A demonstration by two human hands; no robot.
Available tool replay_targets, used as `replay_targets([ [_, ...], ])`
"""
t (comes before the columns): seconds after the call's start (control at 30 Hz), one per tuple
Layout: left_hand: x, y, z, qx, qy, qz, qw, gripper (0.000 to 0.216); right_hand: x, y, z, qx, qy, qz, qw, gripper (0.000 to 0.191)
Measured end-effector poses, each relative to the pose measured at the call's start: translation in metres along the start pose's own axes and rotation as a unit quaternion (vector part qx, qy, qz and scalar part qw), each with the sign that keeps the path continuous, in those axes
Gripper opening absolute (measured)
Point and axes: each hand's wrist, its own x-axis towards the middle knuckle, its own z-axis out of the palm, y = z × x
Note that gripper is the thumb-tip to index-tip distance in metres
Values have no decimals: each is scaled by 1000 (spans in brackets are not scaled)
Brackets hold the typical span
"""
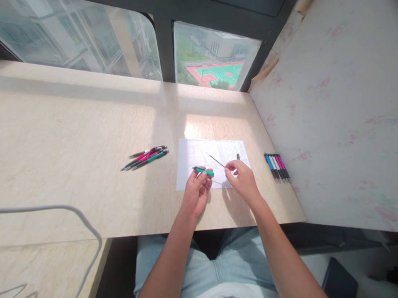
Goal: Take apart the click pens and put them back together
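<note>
My left hand (197, 191) is closed around a teal pen barrel (203, 170), held level over a white sheet of paper (199, 155). My right hand (242, 180) pinches a thin dark refill (215, 160) that points up and left, its tip apart from the barrel. A small black pen piece (238, 156) stands on the paper just beyond my right fingers.
Several pens in pink, teal and black (145, 157) lie in a loose pile left of the paper. A neat row of pens (277, 166) lies to the right by the wallpapered wall (337, 115). A grey cable (72, 213) loops over the desk's left front. Windows stand behind the desk.
</note>
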Motion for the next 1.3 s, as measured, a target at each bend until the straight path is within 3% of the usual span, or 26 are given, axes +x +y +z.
replay_targets([
  [0.1, -1, 0, 1, -3, 2, 4, 1000, 26, -19, 2, -14, 138, 30, 33, 989, 14],
  [0.2, -1, 0, 1, -8, 2, 7, 1000, 25, -37, 4, -28, 175, 36, 58, 982, 14],
  [0.43, 0, 0, 1, -9, 7, 14, 1000, 27, -54, 8, -42, 133, 44, 22, 990, 9],
  [0.77, -4, -2, 3, 94, -11, 21, 995, 29, -46, -19, -42, 37, 44, -86, 995, 10],
  [0.97, -4, -3, 3, 98, -2, 41, 994, 29, -40, -26, -35, 37, 60, -80, 994, 13],
  [1.3, -7, -1, 6, 101, -10, 19, 995, 30, -38, -21, -37, 65, 21, -46, 997, 18],
])
